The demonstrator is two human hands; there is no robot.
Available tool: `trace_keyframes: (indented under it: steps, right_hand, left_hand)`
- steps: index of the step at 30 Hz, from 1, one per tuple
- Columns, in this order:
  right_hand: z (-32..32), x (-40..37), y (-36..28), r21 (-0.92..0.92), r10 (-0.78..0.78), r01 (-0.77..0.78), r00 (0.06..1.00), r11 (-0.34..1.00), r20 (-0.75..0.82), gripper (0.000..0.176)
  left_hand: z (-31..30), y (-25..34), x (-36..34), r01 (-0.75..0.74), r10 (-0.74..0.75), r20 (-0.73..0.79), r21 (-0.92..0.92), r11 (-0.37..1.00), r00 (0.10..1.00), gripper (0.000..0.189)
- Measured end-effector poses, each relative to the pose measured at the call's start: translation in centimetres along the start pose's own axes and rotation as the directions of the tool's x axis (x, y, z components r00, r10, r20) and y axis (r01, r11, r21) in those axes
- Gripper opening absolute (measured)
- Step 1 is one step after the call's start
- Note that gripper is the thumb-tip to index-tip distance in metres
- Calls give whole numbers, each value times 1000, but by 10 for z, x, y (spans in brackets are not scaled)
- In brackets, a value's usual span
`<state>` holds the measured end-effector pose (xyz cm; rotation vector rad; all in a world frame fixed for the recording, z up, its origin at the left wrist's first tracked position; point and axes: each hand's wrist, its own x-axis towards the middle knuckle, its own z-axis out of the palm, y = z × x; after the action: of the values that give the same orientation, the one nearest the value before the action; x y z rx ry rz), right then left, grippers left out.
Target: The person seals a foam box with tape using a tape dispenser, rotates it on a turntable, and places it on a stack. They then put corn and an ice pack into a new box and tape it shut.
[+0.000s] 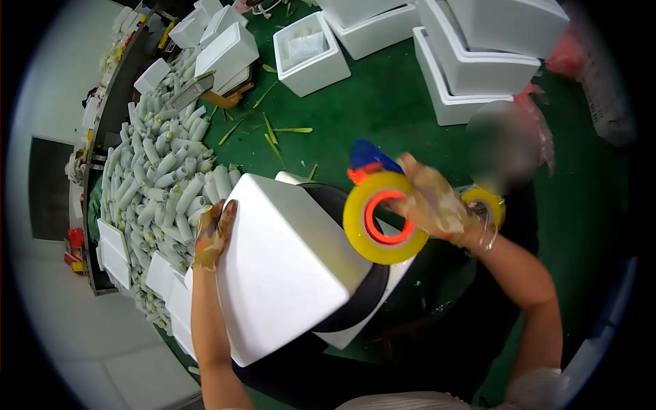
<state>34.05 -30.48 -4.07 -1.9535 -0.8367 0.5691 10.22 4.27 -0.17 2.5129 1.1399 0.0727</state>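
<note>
A white foam box (287, 266) stands tilted in front of me on a black round stand (362, 301). My left hand (213, 232) presses flat against the box's left side. My right hand (434, 205) grips a tape dispenser with a yellow tape roll (383, 217), red core and blue-red handle, held at the box's upper right corner. A second yellow tape roll (486, 203) sits by my right wrist.
A long heap of white-wrapped green vegetables (160, 178) lies on a table at left, with foam lids (113, 253) beside it. Several empty foam boxes (311, 51) and stacked ones (478, 61) stand on the green floor (369, 116), strewn with leaf scraps.
</note>
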Motion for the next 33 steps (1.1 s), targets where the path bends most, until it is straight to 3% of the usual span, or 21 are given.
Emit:
trace_keyframes:
  steps: [1, 2, 3, 4, 5, 6, 7, 8, 11, 12, 13, 15, 21, 22, 23, 25, 26, 27, 30, 32, 33]
  right_hand:
    - [8, 18, 2, 25, -155, 156, 987, 987, -32, 34]
    - [14, 39, 2, 39, -310, 313, 948, 949, -69, 30]
    - [29, 69, 4, -55, -346, 344, 938, 937, -29, 21]
    - [40, 92, 0, -88, -433, 428, 900, 900, -50, 21]
    - [48, 111, -5, -122, -516, 507, 854, 853, -64, 20]
    - [51, 127, -17, -118, -524, 515, 850, 849, -59, 20]
    - [52, 138, -34, -123, -427, 438, 898, 890, 108, 33]
    - [53, 148, -44, -146, -312, 360, 910, 921, 274, 46]
    - [58, 166, -52, -172, -406, 485, 842, 857, 355, 46]
    - [47, 161, -67, -135, -313, 409, 838, 903, 447, 53]
    - [49, 161, -65, -142, -308, 407, 839, 902, 450, 53]
    - [54, 162, -60, -98, -496, 581, 760, 808, 421, 63]
    - [49, 177, -69, -126, -372, 534, 721, 836, 584, 71]
    - [49, 175, -67, -105, -337, 491, 722, 865, 604, 73]
    - [51, 174, -60, -104, -361, 514, 718, 852, 595, 74]
    - [46, 163, -57, -49, -415, 518, 736, 854, 535, 74]
    - [31, 152, -54, 9, -306, 384, 721, 923, 621, 69]
    - [22, 133, -47, 23, -285, 354, 712, 935, 642, 59]
    - [-10, 40, -10, -28, -409, 505, 730, 863, 547, 30]
    - [-42, -11, -24, -166, -16, 137, 815, 977, 580, 41]
    - [-47, -17, -19, -172, -27, 151, 823, 974, 567, 41]
  left_hand:
    - [1, 2, -5, 11, -11, 1, 11, 1000, 1000, 65]
    - [2, 9, -10, 47, -50, -23, -100, 994, 999, 65]
    - [2, 11, -12, 71, -82, -46, -213, 975, 996, 65]
    - [10, -20, -5, 45, -64, -92, -199, 979, 994, 64]
    - [7, -10, -5, 46, -66, -95, -197, 979, 993, 64]
    - [1, 14, -9, 164, -174, -44, -170, 972, 984, 64]
    - [-4, 23, -13, 282, -284, 5, -137, 950, 959, 64]
    - [-1, 9, -12, 165, -171, -41, -128, 978, 984, 64]
    - [-9, 36, -17, 165, -166, -11, -54, 985, 986, 64]
    - [-10, 34, -17, 182, -181, 8, -61, 981, 983, 62]
    - [-9, 32, -17, 181, -181, 11, -68, 981, 983, 62]
    - [-6, 25, -16, 103, -103, -37, -7, 995, 994, 63]
    - [-6, 33, -17, 149, -148, -37, 5, 989, 988, 67]
    - [-2, 30, -15, 182, -186, -26, -119, 976, 982, 69]
    - [-4, 31, -18, 159, -160, -55, -21, 987, 986, 70]
    - [-6, 40, -16, 232, -234, -25, -75, 970, 972, 76]
    - [-3, 29, -13, 243, -249, -45, -111, 964, 968, 79]
    - [-1, 15, -9, 263, -273, -66, -139, 955, 960, 82]
    - [-4, 9, -18, 325, -338, -43, -185, 927, 940, 87]
    - [-6, 12, -30, 344, -361, -59, -196, 918, 931, 87]
    - [-3, -1, -24, 276, -289, -71, -148, 950, 955, 86]
